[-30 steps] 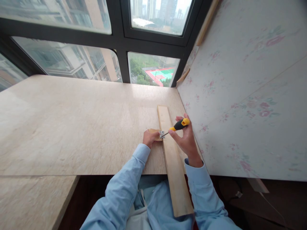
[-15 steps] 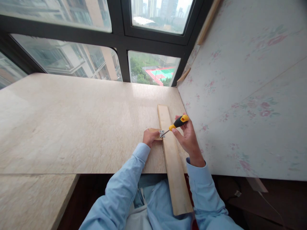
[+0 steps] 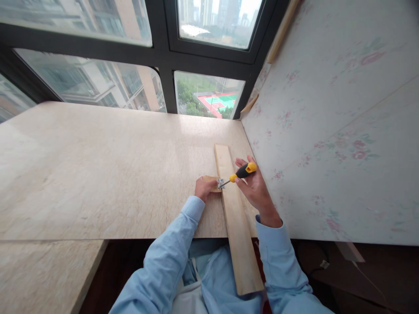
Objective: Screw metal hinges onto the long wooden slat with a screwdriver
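A long wooden plank lies on the beige marble counter and sticks out over its near edge toward my lap. A small wooden block sits against the plank's left side, with a small metal hinge across the joint. My left hand is closed on the block and holds it down. My right hand grips a yellow and black screwdriver, whose tip rests on the hinge.
A wall with pale floral paper rises close on the right of the plank. Dark-framed windows run along the far edge of the counter. A lower counter section lies at the near left, with a dark gap beside my arm.
My right hand has shifted its fingers on the screwdriver handle, which has turned slightly. The tip stays on the hinge, and my left hand and the plank have not moved.
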Action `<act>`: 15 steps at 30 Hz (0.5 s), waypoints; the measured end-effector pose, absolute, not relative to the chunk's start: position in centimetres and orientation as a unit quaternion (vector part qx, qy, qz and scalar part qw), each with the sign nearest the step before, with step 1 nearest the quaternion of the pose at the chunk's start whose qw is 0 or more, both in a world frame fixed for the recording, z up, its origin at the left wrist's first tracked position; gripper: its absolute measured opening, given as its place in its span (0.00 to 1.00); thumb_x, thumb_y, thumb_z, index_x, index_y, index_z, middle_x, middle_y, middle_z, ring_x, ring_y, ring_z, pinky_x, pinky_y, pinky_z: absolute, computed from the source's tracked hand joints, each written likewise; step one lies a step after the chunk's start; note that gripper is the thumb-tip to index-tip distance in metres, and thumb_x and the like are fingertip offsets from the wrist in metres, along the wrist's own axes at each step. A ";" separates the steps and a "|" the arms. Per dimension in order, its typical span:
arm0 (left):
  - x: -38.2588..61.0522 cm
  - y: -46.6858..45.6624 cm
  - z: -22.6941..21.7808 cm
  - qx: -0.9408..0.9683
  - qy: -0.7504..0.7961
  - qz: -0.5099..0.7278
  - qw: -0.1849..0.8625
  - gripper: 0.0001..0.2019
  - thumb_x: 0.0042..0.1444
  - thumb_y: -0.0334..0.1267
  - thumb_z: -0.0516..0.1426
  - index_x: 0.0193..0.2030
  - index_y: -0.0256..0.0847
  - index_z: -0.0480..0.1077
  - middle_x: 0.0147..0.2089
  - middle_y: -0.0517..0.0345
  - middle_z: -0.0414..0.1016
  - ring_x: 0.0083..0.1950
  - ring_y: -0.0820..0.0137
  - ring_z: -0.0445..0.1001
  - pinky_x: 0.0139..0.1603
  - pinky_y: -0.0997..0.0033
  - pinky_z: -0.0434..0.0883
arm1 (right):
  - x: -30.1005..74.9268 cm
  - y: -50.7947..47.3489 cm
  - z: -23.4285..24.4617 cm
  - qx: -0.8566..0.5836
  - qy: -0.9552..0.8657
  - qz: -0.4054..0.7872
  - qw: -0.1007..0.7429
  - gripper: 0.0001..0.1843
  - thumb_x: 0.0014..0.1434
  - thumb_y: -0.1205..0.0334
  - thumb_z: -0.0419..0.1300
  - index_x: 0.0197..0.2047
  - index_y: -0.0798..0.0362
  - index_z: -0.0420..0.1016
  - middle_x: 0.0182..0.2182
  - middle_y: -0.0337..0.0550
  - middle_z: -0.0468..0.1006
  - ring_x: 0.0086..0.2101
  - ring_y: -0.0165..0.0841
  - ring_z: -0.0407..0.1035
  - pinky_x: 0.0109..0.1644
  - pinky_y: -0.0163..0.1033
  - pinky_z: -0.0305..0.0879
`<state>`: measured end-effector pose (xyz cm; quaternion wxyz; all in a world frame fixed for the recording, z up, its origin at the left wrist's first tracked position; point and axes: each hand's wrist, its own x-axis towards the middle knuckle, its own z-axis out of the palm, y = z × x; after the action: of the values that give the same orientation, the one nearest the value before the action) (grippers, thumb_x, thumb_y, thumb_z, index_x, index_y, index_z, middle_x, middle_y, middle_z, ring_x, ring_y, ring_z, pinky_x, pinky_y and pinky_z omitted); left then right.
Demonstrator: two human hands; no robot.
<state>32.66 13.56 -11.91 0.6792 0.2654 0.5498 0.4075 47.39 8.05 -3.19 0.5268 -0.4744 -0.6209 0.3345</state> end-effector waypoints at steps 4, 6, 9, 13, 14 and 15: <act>32.6 13.6 -11.9 0.275 0.552 0.407 0.674 0.14 0.41 0.30 0.65 0.33 0.41 0.64 0.32 0.61 0.74 0.36 0.66 0.78 0.34 0.71 0.75 | 47.2 8.2 -2.6 -0.560 -0.599 0.280 0.499 0.39 0.55 0.47 0.66 0.65 0.48 0.57 0.49 0.48 0.75 0.47 0.39 0.73 0.56 0.52 0.70; 32.5 13.6 -11.9 0.279 0.555 0.407 0.670 0.13 0.42 0.31 0.64 0.33 0.42 0.65 0.32 0.61 0.74 0.37 0.66 0.78 0.35 0.71 0.75 | 47.0 8.4 -2.3 -0.626 -0.579 0.189 0.487 0.43 0.47 0.43 0.70 0.61 0.51 0.63 0.48 0.50 0.75 0.42 0.41 0.73 0.53 0.53 0.71; 32.5 13.5 -11.9 0.283 0.555 0.409 0.667 0.12 0.42 0.30 0.64 0.32 0.41 0.66 0.32 0.60 0.75 0.37 0.66 0.78 0.34 0.72 0.75 | 47.0 8.5 -2.5 -0.618 -0.578 0.184 0.500 0.45 0.48 0.43 0.70 0.63 0.50 0.60 0.53 0.53 0.72 0.46 0.41 0.72 0.54 0.52 0.71; 32.5 13.6 -12.0 0.287 0.541 0.419 0.670 0.10 0.41 0.30 0.64 0.31 0.41 0.68 0.31 0.60 0.75 0.36 0.65 0.78 0.33 0.72 0.74 | 47.4 8.3 -3.0 -0.488 -0.605 0.333 0.534 0.41 0.59 0.48 0.62 0.69 0.45 0.47 0.61 0.51 0.66 0.59 0.38 0.65 0.62 0.48 0.66; 32.5 13.6 -12.1 0.287 0.539 0.423 0.669 0.10 0.40 0.30 0.64 0.30 0.41 0.68 0.31 0.60 0.75 0.36 0.65 0.78 0.33 0.72 0.74 | 47.4 8.3 -2.9 -0.477 -0.605 0.351 0.532 0.40 0.61 0.49 0.60 0.69 0.44 0.46 0.61 0.50 0.66 0.59 0.38 0.65 0.62 0.49 0.65; 32.5 13.6 -12.1 0.287 0.539 0.427 0.667 0.10 0.40 0.29 0.64 0.30 0.41 0.68 0.30 0.60 0.75 0.35 0.66 0.78 0.32 0.72 0.74 | 47.5 8.2 -2.8 -0.486 -0.604 0.351 0.525 0.38 0.61 0.49 0.60 0.69 0.45 0.48 0.59 0.50 0.68 0.57 0.38 0.67 0.61 0.49 0.66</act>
<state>32.55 13.61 -12.12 0.6672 0.2871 0.5389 0.4266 47.47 8.25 -2.81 0.5252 -0.4859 -0.6043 0.3506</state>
